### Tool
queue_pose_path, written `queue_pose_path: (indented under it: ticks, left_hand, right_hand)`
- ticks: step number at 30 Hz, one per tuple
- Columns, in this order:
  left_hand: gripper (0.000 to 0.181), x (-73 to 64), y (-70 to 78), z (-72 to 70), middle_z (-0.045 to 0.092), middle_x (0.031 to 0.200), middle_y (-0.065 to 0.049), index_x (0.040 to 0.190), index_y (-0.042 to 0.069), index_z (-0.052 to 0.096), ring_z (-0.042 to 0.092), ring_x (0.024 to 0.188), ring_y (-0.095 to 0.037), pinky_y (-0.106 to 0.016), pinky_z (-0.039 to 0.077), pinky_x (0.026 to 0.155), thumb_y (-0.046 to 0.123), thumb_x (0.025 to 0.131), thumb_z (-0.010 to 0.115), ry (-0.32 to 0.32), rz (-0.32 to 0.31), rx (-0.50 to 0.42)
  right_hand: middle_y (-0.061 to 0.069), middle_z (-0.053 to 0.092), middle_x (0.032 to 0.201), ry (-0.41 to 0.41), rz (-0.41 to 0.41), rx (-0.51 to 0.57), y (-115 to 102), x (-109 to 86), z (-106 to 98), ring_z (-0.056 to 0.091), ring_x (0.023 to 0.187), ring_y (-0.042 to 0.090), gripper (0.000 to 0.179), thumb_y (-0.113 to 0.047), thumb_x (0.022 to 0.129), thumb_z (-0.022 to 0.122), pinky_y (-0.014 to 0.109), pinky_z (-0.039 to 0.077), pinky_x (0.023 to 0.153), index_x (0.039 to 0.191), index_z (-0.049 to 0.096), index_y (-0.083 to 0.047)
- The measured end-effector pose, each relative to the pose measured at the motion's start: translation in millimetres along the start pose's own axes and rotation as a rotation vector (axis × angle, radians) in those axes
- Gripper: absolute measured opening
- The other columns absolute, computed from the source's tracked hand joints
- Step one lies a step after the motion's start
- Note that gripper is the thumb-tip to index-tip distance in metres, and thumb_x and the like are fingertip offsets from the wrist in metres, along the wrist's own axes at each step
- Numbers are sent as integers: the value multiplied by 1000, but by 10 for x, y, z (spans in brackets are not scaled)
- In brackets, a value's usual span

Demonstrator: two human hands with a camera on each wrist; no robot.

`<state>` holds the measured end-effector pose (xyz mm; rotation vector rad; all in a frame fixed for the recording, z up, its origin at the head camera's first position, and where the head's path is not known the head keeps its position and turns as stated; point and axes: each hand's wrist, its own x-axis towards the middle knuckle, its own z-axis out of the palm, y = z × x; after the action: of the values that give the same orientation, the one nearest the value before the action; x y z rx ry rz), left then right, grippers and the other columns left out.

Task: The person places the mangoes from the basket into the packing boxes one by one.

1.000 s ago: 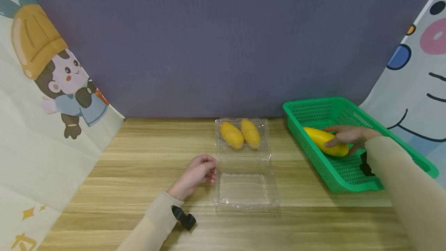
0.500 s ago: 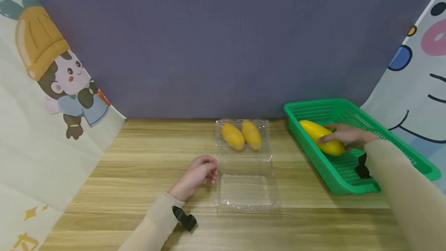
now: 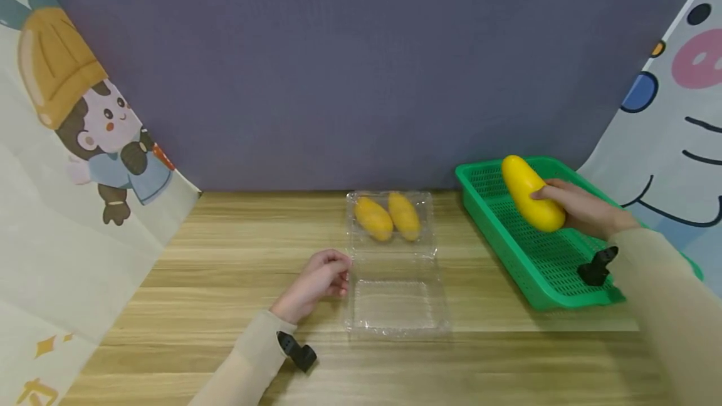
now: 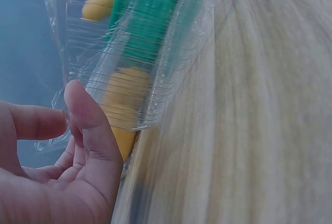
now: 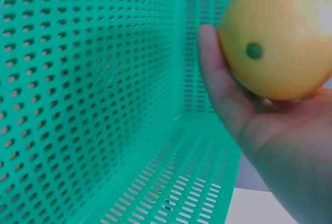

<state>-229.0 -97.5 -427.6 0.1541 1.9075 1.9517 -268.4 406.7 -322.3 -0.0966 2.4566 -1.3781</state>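
Observation:
In the head view, my right hand (image 3: 583, 205) grips a long yellow mango (image 3: 530, 196), holding it tilted above the green basket (image 3: 502, 255). The right wrist view shows the dark spot on the mango's (image 5: 280, 37) rounded end and my thumb along its side. My left hand (image 3: 316, 281) pinches the left edge of a clear plastic clamshell box (image 3: 395, 309) near its fold. The box lies spread open on the table; two yellow mangoes (image 3: 375, 219) sit side by side in its far half, and nothing lies in its near half.
The green basket stands at the right, its interior (image 5: 104, 79) showing no other fruit. A wooden tabletop (image 3: 225, 255) spreads around the box. Behind rises a grey-blue wall (image 3: 338, 80), with printed cartoon sheets (image 3: 96, 124) on both sides.
My right hand has lifted the mango up from inside the basket and tilted it more upright. The left hand and the clamshell box have stayed in place.

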Motion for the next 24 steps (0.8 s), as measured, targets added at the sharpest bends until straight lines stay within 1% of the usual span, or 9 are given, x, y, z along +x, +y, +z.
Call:
queue_pose_path:
  ticks: [3,5,7,9,11,14,16,19,24]
  left_hand:
    - [27,1,7,6,54,83,-7,117,-12,52,56,66,-15,-25,52,60,9,101,55,-1,-6,-7]
    - [27,-7,14,9,54,82,-7,117,-13,51,56,65,-15,-24,51,59,9,101,54,-1,-7,-13]
    - [26,-15,21,10,54,82,-7,117,-13,51,56,65,-15,-24,51,59,8,101,54,2,-6,-17]
    - [26,-19,27,8,54,81,-7,117,-13,51,55,65,-14,-24,51,58,7,101,53,4,-5,-18]
    - [26,-23,27,7,54,81,-7,117,-13,51,56,64,-14,-24,51,58,7,101,53,6,-4,-18]
    - [26,-22,21,3,54,81,-7,117,-13,51,56,64,-15,-24,51,58,7,101,53,6,0,-14]
    - [26,-21,15,1,54,82,-7,117,-13,51,56,65,-15,-24,52,58,8,101,54,7,0,-13]
    - [26,-19,8,1,54,82,-7,117,-13,51,56,65,-15,-24,51,58,8,101,54,9,0,-13]
    - [26,-14,15,7,53,82,-6,117,-13,51,56,64,-14,-24,51,58,7,101,53,7,0,-22]
  right_hand:
    - [17,36,124,-7,-37,52,-29,-67,-5,51,97,27,51,-35,110,39,39,53,81,145,20,-3]
    - [15,41,117,-18,-70,87,-50,-100,-3,52,93,26,41,-34,110,36,39,53,80,139,23,-8]
    - [12,44,114,-28,-105,117,-77,-127,2,53,91,26,35,-33,110,34,38,52,80,137,24,-13]
    - [9,46,114,-39,-134,144,-113,-154,9,54,92,25,34,-32,110,33,36,52,81,138,22,-15]
    - [7,46,117,-39,-148,163,-155,-181,19,56,93,23,40,-31,110,33,34,52,83,144,17,-17]
    - [5,48,119,-27,-152,183,-228,-223,36,57,94,22,48,-30,109,33,33,52,85,149,10,-16]
    - [2,50,118,-16,-165,187,-280,-258,54,58,94,21,50,-30,108,33,32,52,85,150,8,-16]
    - [1,55,115,-3,-200,174,-368,-313,104,59,93,22,44,-27,107,33,32,52,83,147,16,-19]
    - [3,53,119,-21,-287,125,-520,-401,267,58,94,23,36,-20,108,34,31,51,82,143,28,-26]
